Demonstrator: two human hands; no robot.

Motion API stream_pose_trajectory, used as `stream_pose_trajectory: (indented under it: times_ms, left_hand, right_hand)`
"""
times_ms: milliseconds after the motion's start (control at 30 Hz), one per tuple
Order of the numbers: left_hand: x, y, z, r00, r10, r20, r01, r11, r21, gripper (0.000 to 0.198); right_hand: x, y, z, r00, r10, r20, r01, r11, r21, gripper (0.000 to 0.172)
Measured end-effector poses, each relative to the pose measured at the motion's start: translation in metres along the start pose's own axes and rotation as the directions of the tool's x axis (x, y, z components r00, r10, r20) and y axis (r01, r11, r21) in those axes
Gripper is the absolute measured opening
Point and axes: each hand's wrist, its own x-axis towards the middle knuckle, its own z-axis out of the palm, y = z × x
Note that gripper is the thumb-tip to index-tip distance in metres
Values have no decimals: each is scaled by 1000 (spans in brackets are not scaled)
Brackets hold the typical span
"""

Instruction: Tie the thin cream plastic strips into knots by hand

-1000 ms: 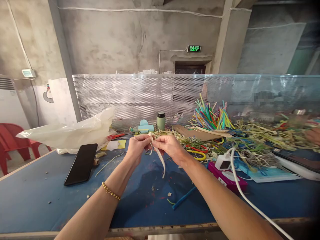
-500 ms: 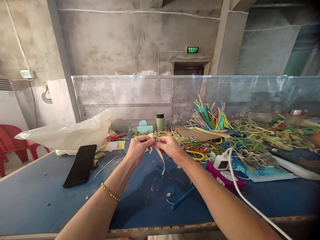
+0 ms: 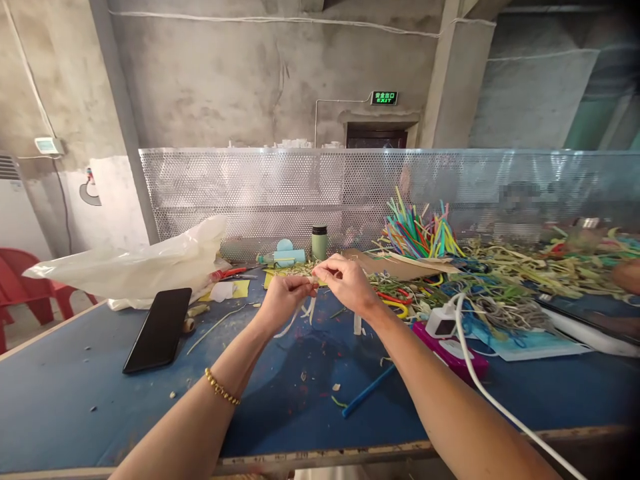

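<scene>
Both of my hands are raised over the blue table [image 3: 75, 393], fingers pinched together. My left hand [image 3: 285, 298] grips a pale flat strip [image 3: 306, 311] whose loose ends hang below the fingers. My right hand [image 3: 345, 283] is slightly higher and pinches the same strip close to the left fingertips. A gold bead bracelet [image 3: 221, 389] circles my left wrist. Just behind the hands lies a heap of pale and coloured strips [image 3: 500, 273].
A black phone [image 3: 159, 329] lies left, beside a crumpled plastic bag [image 3: 140, 267]. A green flask [image 3: 319, 243], a bundle of coloured straws [image 3: 417, 233], a white cable [image 3: 495, 400], a pink box [image 3: 453, 350] and a blue straw [image 3: 367, 390] are near. Another person's hand [image 3: 627, 275] shows at far right.
The long hanging end of the strip has been drawn up; it dangles shorter now. My right hand rose and shifted slightly above the left. The camera view drifted a little.
</scene>
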Motion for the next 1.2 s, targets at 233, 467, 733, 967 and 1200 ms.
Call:
stream_pose_trajectory:
  times_ms: [233, 467, 733, 967, 1200]
  left_hand:
    - [0, 0, -1, 996, 42, 72, -52, 989, 140, 23]
    - [-1, 5, -1, 996, -37, 76, 34, 999, 39, 19]
    - [-4, 9, -7, 982, -92, 167, 98, 995, -28, 20]
    - [-3, 9, -12, 962, -131, 238, 148, 987, -56, 21]
    - [-3, 7, -8, 969, -140, 204, 152, 987, -47, 26]
  right_hand:
    - [0, 7, 0, 989, 40, 144, -32, 998, -63, 37]
    - [-4, 4, 1, 897, 276, 346, -421, 774, 472, 27]
    - [-1, 7, 2, 914, 305, 268, -403, 609, 684, 18]
    - [0, 2, -4, 952, 217, 214, -303, 601, 739, 22]
    - [-1, -9, -4, 973, 165, 162, -231, 743, 628, 23]
